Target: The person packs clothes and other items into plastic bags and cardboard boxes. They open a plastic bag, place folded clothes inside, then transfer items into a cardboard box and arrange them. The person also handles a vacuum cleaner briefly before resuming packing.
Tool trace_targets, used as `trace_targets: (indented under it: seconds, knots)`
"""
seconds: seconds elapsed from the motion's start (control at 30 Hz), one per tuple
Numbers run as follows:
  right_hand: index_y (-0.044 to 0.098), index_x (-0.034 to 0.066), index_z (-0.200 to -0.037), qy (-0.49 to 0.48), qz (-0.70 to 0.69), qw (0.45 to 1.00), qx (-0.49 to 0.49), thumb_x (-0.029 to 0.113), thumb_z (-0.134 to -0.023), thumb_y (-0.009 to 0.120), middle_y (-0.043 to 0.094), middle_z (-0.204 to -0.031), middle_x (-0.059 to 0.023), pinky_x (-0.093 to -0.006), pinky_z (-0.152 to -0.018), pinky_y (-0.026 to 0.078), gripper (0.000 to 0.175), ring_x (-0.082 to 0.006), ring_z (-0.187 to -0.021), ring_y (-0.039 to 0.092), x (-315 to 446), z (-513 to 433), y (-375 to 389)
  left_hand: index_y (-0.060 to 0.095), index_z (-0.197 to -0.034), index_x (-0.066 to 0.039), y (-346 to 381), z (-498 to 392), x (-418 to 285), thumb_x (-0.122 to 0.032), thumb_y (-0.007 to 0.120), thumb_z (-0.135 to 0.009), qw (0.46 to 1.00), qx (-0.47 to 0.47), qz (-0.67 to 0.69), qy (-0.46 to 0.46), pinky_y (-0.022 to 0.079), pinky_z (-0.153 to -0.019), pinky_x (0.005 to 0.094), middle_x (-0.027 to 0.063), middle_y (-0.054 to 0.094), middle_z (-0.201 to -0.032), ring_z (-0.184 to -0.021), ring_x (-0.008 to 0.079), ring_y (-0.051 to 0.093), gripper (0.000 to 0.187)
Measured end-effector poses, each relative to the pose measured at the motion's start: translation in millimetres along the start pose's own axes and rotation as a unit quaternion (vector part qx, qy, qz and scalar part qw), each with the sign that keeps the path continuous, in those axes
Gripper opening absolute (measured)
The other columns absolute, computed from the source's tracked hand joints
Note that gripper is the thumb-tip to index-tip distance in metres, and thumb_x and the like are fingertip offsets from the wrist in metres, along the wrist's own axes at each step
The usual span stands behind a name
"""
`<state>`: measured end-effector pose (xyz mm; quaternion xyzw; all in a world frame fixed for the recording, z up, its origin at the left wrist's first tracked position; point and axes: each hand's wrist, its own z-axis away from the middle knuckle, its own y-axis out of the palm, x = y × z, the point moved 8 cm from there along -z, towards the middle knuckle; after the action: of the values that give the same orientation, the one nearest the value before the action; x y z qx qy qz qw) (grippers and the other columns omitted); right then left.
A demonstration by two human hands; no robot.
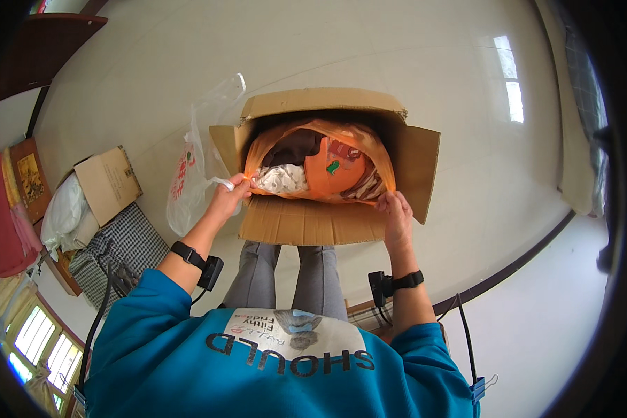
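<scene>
An orange plastic bag [381, 151] stands with its mouth spread inside an open cardboard box [313, 224]. My left hand [230, 196] pinches the left side of the bag's rim, and my right hand [398, 214] grips the right side. Within the bag lie folded fabrics: a dark brown cloth [295, 146], a white patterned cloth [285, 178], an orange cloth with a green motif [339, 175] and a striped cloth [366, 188]. A clear plastic bag with red print [180, 177] hangs beside my left hand, its white handle touching the fingers; whether they hold it I cannot tell.
At the left, another cardboard box [109, 183] holding a white plastic bag [65, 209] rests near a houndstooth-covered piece [128, 243]. A dark wooden furniture edge [42, 47] is at the upper left. Curtains [580, 157] hang at the right. Tiled floor [475, 235] surrounds the box.
</scene>
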<state>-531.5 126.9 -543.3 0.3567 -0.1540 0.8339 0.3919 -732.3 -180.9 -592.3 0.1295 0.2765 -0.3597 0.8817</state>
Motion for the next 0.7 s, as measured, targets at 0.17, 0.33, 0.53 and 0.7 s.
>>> trace_targets:
  seconds: [0.17,0.33,0.53,0.7]
  knots:
    - [0.053,0.0039,-0.073,0.000,-0.018,1.000,-0.013,0.021,-0.088,0.050,0.049,-0.067,0.0002,-0.0239,-0.067,0.039,0.023,-0.0096,-0.068,0.047,-2,-6,-5,0.059,-0.092,-0.008,-1,-2,-5,-0.026,0.047,-0.092,0.999,0.015,-0.013,0.034,0.042,-0.083,0.0286,0.0037,0.055,-0.120,-0.105,0.0121,0.051,0.022]
    - [0.056,0.0035,-0.079,0.108,0.101,0.988,-0.052,0.018,-0.086,0.054,0.052,-0.069,0.0008,-0.0245,-0.066,0.041,0.017,-0.0094,-0.066,0.049,-45,-25,-1,0.058,-0.097,-0.010,1,-18,33,-0.025,0.041,-0.094,0.989,0.011,-0.090,-0.113,0.042,-0.079,0.0307,-0.0001,0.059,-0.105,-0.099,0.0122,0.052,0.023]
    - [0.053,0.0044,-0.076,0.048,0.072,0.994,-0.065,0.017,-0.084,0.056,0.052,-0.067,0.0008,-0.0238,-0.063,0.038,0.015,-0.0093,-0.064,0.047,-36,-43,-16,0.056,-0.099,-0.011,21,-36,24,-0.028,0.038,-0.096,0.995,0.057,-0.057,-0.067,0.043,-0.078,0.0294,-0.0002,0.058,-0.101,-0.100,0.0111,0.051,0.025]
    - [0.054,0.0041,-0.078,0.038,0.008,0.997,-0.064,0.018,-0.083,0.056,0.052,-0.070,0.0000,-0.0239,-0.067,0.040,0.015,-0.0104,-0.067,0.049,-28,-40,-18,0.055,-0.109,-0.009,17,-24,18,-0.029,0.040,-0.095,0.997,0.039,0.010,-0.061,0.045,-0.078,0.0308,0.0004,0.058,-0.104,-0.100,0.0129,0.051,0.028]
